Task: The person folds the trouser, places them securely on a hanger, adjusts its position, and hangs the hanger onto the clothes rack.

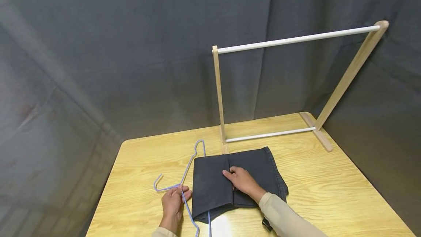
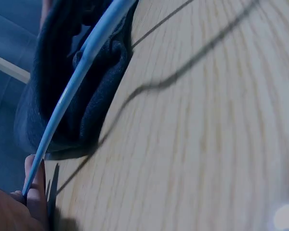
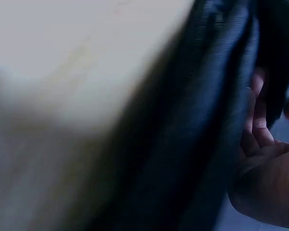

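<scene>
A thin light-blue hanger (image 1: 189, 168) lies on its side, its hook pointing left. My left hand (image 1: 172, 202) pinches it near the base of the hook, and in the left wrist view the hanger (image 2: 70, 91) runs from the fingers past an open dark fold. To the right lies a folded black garment (image 1: 210, 178), which looks like trousers. The hanger's bottom bar passes into its left part and shows again at the near edge. My right hand (image 1: 243, 182) grips the edge of the upper layer, thumb on top; the right wrist view shows fingers (image 3: 260, 120) behind the cloth.
Behind the garment stands a rack with wooden posts (image 1: 218, 94) and a white top rail (image 1: 296, 40). Its lower white bar (image 1: 269, 135) runs close above the wooden table (image 1: 138, 167). Grey curtains (image 1: 148, 65) enclose the back and sides.
</scene>
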A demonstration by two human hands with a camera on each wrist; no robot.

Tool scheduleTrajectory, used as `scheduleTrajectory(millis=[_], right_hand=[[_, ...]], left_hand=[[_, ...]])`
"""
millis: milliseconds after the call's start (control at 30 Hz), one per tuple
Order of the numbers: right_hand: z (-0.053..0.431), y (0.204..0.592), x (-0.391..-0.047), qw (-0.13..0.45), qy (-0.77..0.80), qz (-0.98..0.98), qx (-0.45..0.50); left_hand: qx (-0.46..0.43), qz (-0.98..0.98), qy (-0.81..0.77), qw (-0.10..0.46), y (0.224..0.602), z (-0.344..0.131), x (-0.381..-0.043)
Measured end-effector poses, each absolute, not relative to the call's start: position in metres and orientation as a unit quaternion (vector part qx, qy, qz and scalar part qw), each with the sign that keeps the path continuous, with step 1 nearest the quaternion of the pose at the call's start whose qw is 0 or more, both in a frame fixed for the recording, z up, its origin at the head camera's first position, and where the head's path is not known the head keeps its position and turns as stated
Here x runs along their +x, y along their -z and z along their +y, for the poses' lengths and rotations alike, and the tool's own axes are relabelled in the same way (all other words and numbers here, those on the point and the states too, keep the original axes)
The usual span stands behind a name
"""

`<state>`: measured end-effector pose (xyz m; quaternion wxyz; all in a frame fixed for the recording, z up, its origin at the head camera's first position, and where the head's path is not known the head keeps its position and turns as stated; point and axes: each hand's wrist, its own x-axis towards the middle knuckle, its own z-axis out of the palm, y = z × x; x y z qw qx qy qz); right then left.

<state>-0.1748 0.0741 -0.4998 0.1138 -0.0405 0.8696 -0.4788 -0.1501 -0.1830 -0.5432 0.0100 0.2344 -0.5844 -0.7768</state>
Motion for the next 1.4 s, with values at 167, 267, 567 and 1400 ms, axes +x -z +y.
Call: scheduleTrajectory(millis=[167,267,567,1400], right_hand=[[0.063,0.480,-0.180,0.071,0.450,0.888,-0.061],[0.055,0.463,-0.181,0.052,0.445,0.890,-0.083],[0.072,0.414,-0.179,0.025,0.482,0.869,-0.108],[0.134,0.501,-0.165,0.031,0.160,0.986,-0.039]], left_hand=[[0.227,-0.605,0.763,0.000,0.541,-0.181,-0.151],[0.225,-0.616,0.755,-0.002,0.541,-0.181,-0.150],[0.239,-0.637,0.733,-0.011,0.544,-0.181,-0.146],[0.242,-0.645,0.725,0.002,0.547,-0.182,-0.147]])
